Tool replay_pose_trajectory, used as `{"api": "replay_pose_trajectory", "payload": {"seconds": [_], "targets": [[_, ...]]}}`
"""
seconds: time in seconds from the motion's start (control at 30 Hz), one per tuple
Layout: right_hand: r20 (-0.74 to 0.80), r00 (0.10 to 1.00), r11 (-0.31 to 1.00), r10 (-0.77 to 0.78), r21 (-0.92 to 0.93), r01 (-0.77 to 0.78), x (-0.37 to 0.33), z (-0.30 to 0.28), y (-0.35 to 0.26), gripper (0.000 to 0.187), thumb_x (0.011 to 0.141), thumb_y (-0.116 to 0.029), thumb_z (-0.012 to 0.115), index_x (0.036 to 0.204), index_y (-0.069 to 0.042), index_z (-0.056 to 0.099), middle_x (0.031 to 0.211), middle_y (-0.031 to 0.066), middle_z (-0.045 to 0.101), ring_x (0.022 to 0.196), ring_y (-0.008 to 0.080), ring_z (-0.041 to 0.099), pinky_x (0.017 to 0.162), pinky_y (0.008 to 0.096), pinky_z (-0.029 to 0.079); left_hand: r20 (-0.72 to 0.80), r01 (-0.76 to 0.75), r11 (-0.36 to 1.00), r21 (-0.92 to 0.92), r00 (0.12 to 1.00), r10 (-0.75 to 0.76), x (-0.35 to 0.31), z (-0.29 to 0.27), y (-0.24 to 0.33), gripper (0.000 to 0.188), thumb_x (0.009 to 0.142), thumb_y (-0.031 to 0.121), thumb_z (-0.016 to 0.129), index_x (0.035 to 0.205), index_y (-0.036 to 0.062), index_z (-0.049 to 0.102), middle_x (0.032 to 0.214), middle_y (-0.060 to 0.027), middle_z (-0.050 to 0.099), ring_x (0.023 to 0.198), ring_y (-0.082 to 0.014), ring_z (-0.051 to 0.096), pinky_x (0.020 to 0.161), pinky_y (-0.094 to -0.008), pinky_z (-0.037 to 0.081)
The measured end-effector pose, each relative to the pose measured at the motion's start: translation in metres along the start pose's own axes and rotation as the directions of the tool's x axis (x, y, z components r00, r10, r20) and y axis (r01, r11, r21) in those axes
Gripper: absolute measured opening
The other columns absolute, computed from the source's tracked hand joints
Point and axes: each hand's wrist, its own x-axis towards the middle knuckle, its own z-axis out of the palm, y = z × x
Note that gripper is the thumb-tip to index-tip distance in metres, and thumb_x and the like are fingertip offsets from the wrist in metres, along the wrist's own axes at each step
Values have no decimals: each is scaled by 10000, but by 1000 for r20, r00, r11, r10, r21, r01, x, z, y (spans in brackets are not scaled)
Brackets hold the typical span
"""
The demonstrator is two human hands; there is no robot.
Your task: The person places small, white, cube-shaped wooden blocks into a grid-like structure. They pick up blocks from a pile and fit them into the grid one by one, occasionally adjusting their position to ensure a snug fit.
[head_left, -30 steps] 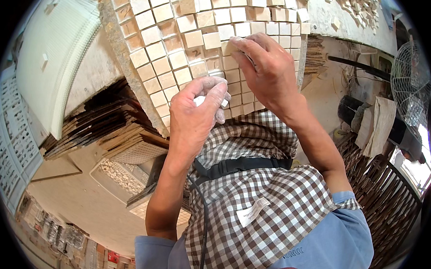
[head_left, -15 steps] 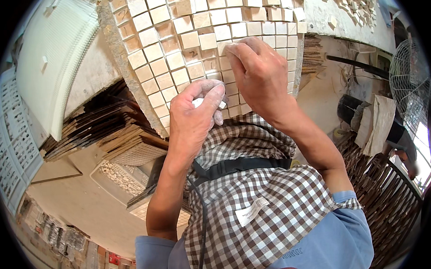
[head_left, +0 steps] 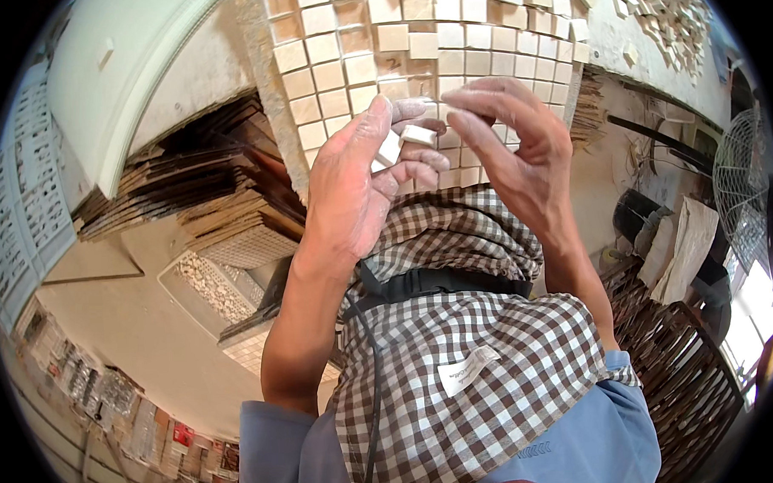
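Small cream stone mosaic tiles [head_left: 359,69] lie in rows on a shallow tray [head_left: 270,84] before me. Some cells at its left and middle hold no tile and show a brown bottom. My left hand [head_left: 350,170], dusted white, is turned palm up over the near part of the tray. Its curled fingers cradle a few loose tiles [head_left: 419,136], and the thumb is raised. Just to the right, my right hand [head_left: 519,139] hovers over the tray, thumb and fingers apart, with no tile visible between them. It hides some of the tiles beneath.
A heap of loose tiles [head_left: 664,19] lies on the table at the far right. White mesh sheets [head_left: 142,63] are stacked at the left. Below the table are stacked thin boards [head_left: 188,163] and a bin of stone pieces [head_left: 209,286]. A wire fan guard [head_left: 742,186] stands at the right.
My right hand has come off the tiles, back toward my left hand, and its fingers have opened. My left hand has rolled palm up and loosened, showing the tiles in it.
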Motion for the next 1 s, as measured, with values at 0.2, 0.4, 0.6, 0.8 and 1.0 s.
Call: {"api": "replay_pose_trajectory", "payload": {"seconds": [0.2, 0.4, 0.6, 0.8, 1.0], "targets": [[70, 987, 968, -147, -197, 158, -15, 9, -11, 310, 774, -99, 886, 1069, -88, 790, 1071, 86, 721, 976, 295, 655, 797, 402, 552, 17, -13, 1000, 11, 1000, 12, -3, -8, -3, 573, 1157, 435, 466, 1328, -93, 607, 1165, -186, 721, 1029, -249, 734, 893, -391, 615], [147, 975, 955, -169, -219, 199, -12, 23, -13, 344, 743, -134, 898, 1065, -101, 779, 1151, 72, 711, 1049, 310, 632, 844, 430, 558, 27, 14, 1000, -21, 1000, -13, -4, -5, -7, 563, 1158, 454, 454, 1318, -60, 620, 1138, -130, 720, 1007, -206, 725, 897, -354, 591], [183, 980, 993, -81, -72, 96, -13, 21, -8, 256, 798, -59, 852, 1041, -75, 772, 1167, 86, 712, 1051, 318, 638, 857, 435, 552, -47, 24, 999, -39, 999, -26, -6, -5, -3, 563, 1159, 467, 446, 1311, -46, 620, 1218, -115, 694, 1069, -198, 700, 919, -365, 588], [124, 990, 997, -73, -6, 74, -13, 19, 5, 176, 861, 2, 786, 1034, -26, 763, 1083, 102, 736, 993, 305, 657, 826, 397, 544, 104, 34, 990, -133, 994, -20, -2, -14, -7, 547, 1161, 458, 442, 1319, -34, 620, 1237, -129, 686, 1132, -211, 685, 953, -405, 599], [115, 988, 991, -103, -75, 112, -11, 16, -8, 226, 805, -56, 842, 1018, -53, 767, 1142, 115, 725, 1015, 313, 660, 849, 408, 552, 92, 48, 974, -220, 995, -29, -1, -15, -8, 541, 1163, 446, 439, 1355, -35, 597, 1259, -125, 684, 1148, -222, 682, 981, -415, 602]]}}
